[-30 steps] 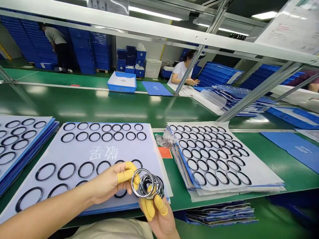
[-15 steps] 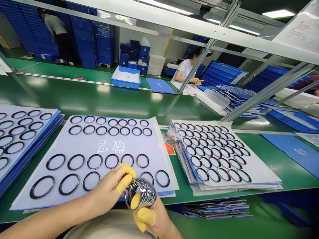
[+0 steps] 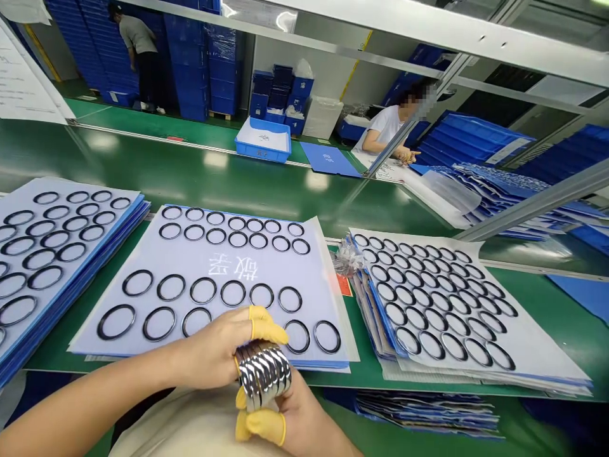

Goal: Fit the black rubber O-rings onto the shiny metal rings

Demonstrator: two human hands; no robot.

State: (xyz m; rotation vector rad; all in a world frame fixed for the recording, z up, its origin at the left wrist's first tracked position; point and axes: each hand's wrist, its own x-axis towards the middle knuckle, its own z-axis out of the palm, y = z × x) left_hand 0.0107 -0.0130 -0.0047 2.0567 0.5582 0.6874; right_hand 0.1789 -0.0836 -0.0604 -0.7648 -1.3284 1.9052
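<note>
A stack of shiny metal rings (image 3: 264, 373) is held low in front of my body, over the near edge of the sheet. My right hand (image 3: 295, 412) grips it from below and the right, yellow finger cots at its lower left. From the left, my left hand (image 3: 223, 346) reaches over the stack's top and left end, its cotted fingers curled against the rings; its thumb is hidden. Behind both hands, dark-rimmed rings (image 3: 233, 293) lie in rows on a white sheet (image 3: 190, 257) with pale lettering. My left hand and forearm cover part of the nearest row.
More rings lie on a layered pile (image 3: 442, 298) at right and another pile (image 3: 52, 231) at left. Crumpled clear plastic (image 3: 349, 257) sits between sheets. A metal strut (image 3: 537, 200) slants across the right. Beyond the bench, a person (image 3: 387, 130) works near a blue tray (image 3: 263, 149).
The view has swung, so the bench appears shifted right. My left hand has moved from the stack's near end to over its top, and the stack has turned to show its side.
</note>
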